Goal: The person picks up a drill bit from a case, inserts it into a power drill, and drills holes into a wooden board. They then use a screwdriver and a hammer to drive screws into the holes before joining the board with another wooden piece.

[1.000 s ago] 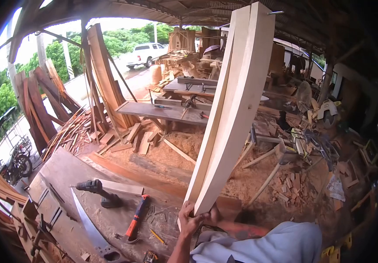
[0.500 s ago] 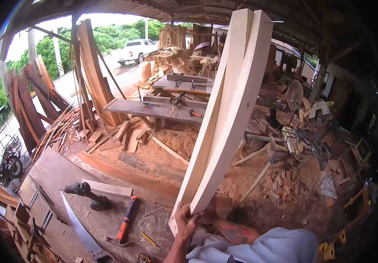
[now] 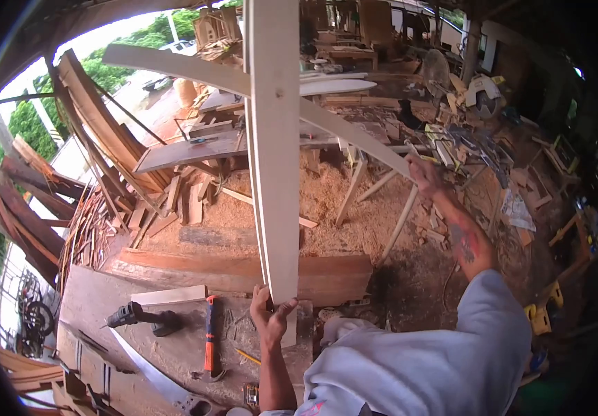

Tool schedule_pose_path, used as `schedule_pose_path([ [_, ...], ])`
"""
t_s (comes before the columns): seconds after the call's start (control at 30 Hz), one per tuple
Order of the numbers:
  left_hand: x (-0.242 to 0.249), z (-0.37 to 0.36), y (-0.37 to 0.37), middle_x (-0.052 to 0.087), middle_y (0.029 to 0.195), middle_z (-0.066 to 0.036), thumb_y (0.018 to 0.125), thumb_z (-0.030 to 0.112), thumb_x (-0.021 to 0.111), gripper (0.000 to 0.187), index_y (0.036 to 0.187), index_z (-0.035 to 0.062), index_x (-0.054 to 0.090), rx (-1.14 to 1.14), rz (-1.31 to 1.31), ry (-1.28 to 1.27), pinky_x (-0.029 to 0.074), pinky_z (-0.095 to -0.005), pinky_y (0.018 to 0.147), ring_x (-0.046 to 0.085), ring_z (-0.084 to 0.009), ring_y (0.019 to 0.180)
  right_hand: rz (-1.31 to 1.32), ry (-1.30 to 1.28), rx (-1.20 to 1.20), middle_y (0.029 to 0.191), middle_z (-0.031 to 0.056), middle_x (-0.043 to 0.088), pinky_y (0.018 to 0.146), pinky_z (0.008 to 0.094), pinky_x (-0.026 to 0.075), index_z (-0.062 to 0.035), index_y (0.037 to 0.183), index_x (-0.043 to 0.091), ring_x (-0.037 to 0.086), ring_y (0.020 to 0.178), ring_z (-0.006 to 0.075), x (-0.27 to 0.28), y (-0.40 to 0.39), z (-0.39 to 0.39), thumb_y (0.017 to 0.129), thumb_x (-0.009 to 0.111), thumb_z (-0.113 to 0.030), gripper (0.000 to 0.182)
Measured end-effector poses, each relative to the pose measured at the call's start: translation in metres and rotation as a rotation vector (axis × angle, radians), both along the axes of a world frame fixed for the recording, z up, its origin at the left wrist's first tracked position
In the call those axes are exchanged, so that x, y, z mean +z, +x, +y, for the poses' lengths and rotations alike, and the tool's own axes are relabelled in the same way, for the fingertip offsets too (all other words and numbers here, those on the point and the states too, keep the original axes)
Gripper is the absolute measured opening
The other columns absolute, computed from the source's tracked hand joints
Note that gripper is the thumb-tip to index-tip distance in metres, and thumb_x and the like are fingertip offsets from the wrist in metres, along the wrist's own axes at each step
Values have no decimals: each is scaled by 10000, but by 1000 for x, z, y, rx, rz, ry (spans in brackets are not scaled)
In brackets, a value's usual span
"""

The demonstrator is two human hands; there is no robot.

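Observation:
An upright pale wooden board rises in front of me past the top of the view, with another thin edge showing along its left side. My left hand is closed around its lower end, above the workbench. Behind it, a second pale board slants from upper left to lower right, so the two cross. The slanted board's right end is gripped by my right hand, arm stretched out. Where the boards meet is hidden by the upright one.
On the workbench lie a cordless drill, a hammer, a handsaw, a pencil and a short wood piece. Beyond are a thick timber, sawdust, a plank-topped table and a circular saw.
The boards, lying together and tilted before, are now spread into a cross. My right hand has moved from the lower end out to the right, swinging one board out.

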State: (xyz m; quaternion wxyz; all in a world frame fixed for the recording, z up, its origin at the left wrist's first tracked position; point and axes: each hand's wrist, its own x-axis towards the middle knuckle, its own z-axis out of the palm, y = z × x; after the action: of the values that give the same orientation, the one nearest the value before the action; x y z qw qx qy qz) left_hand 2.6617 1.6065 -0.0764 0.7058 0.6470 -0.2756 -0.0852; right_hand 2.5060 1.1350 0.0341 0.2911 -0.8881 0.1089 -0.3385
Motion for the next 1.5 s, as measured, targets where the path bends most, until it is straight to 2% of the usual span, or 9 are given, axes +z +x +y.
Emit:
schedule_pose_path([
  [0.3,10,5,-9,563,839,-45,640,197,896,379,893,13,683,40,-66,16,404,-337,702,505,-199,810,8,-164,33,668,108,541,612,346,437,21,1007,618,541,646,184,41,-7,-14,1000,419,-604,655],
  [0.53,10,6,-17,559,885,-46,641,195,896,421,960,2,699,61,-102,62,400,-316,682,511,-184,784,15,33,97,745,51,600,642,318,443,-16,1038,633,562,689,150,9,-5,-25,970,375,-702,736],
  [0.63,8,6,-18,579,909,-53,665,222,898,450,1012,5,710,48,-82,29,424,-300,717,545,-178,819,93,63,22,823,67,655,719,307,493,28,1327,564,617,773,142,-7,-8,-13,960,269,-763,920],
  [0.73,15,5,-21,568,887,-27,652,163,896,397,955,-1,699,49,-44,-14,427,-298,758,541,-161,827,22,150,55,831,76,660,717,324,500,23,1332,559,623,776,153,-19,-8,-8,965,266,-757,910],
  [0.77,16,5,-21,567,894,-24,653,166,900,409,968,-4,702,28,-34,-27,426,-295,758,541,-158,836,31,153,65,831,76,660,717,324,500,23,1332,559,623,776,153,-19,-8,-2,965,266,-757,910],
  [0.83,12,7,-19,556,919,-15,661,169,903,429,996,-11,705,-5,-67,-40,422,-282,758,538,-151,853,-15,174,23,799,55,637,703,302,471,-7,1099,639,614,763,145,-19,-11,10,952,287,-770,853],
  [0.93,12,14,-16,583,994,-30,685,129,904,471,1084,-23,707,-103,78,-116,442,-283,798,570,-150,911,4,157,40,811,61,643,717,314,486,-4,1106,639,621,773,149,-29,-9,37,964,270,-755,848],
  [1.33,14,28,-16,591,1071,-51,712,40,873,401,1061,-41,693,-161,127,-228,471,-315,880,602,-169,994,-67,146,41,794,56,649,731,299,490,-8,1041,618,622,771,136,-29,20,79,969,268,-748,822],
  [1.5,5,28,-23,600,1033,-40,715,43,872,375,1043,-15,700,-202,199,-285,472,-313,862,601,-158,985,-127,248,159,782,46,650,692,298,484,-5,1085,626,617,745,133,-84,45,91,983,258,-727,817],
])
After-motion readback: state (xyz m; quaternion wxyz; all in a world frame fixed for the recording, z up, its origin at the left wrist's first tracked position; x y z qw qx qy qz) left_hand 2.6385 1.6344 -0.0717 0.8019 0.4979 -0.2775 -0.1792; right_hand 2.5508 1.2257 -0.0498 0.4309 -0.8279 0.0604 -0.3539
